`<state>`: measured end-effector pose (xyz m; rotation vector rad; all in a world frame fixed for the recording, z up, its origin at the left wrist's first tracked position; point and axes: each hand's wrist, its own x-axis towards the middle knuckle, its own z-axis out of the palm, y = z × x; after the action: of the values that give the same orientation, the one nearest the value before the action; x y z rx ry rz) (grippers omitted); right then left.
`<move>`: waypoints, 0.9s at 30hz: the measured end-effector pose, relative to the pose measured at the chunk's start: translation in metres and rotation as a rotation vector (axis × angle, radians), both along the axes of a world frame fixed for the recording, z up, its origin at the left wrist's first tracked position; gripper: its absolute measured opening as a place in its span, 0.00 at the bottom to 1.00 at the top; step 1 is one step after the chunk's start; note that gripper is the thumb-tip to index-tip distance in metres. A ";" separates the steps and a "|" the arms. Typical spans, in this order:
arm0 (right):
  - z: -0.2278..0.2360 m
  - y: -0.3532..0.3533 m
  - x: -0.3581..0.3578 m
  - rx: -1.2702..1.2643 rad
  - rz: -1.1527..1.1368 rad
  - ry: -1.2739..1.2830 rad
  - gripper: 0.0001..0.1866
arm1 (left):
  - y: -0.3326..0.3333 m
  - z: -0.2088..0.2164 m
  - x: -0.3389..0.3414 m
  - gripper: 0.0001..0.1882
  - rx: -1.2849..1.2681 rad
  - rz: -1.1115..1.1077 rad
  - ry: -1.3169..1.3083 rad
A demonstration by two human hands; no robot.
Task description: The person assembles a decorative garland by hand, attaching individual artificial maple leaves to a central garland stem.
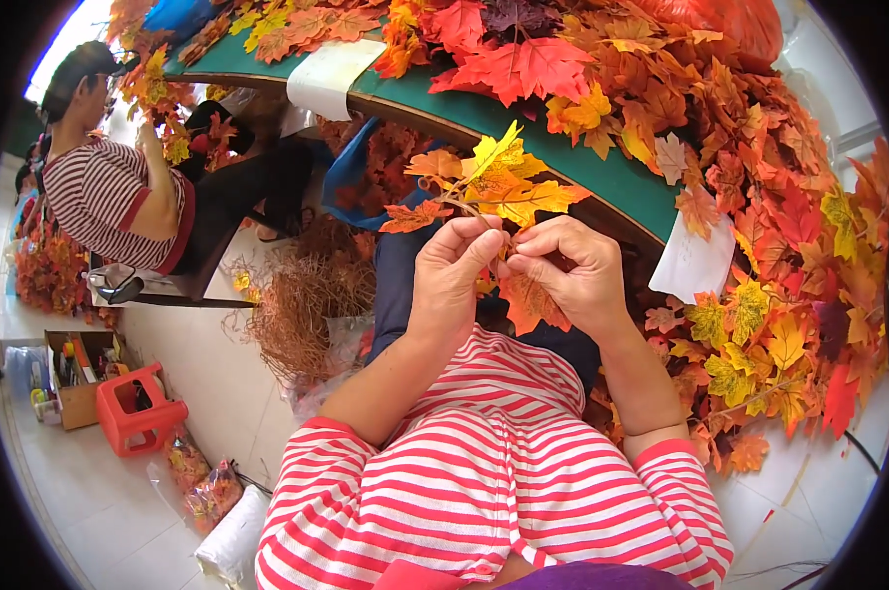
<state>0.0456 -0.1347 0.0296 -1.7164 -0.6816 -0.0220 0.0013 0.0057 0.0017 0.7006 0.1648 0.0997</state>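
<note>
My left hand (451, 280) pinches the thin brown stem of an artificial maple-leaf sprig (493, 185) with yellow and orange leaves, held up over my lap. My right hand (572, 270) meets it fingertip to fingertip and holds an orange leaf (529, 300) just below the sprig. Both hands are closed around these pieces, close in front of the green table's edge (523, 133).
The green table carries a heap of red, orange and yellow fake leaves (739, 128) and white paper sheets (331, 74). A pile of brown stems (302, 305) lies on the floor at left. Another person in a striped shirt (110, 192) sits far left. A red stool (135, 408) and a cardboard box (76, 379) stand lower left.
</note>
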 end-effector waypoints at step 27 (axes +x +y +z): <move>-0.015 -0.004 -0.013 0.097 -0.164 0.264 0.06 | -0.008 -0.002 -0.003 0.07 0.008 -0.008 0.046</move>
<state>0.0329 -0.1383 0.0147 -1.6408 -0.3387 0.0548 -0.0019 -0.0025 -0.0006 0.7114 0.2054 0.0763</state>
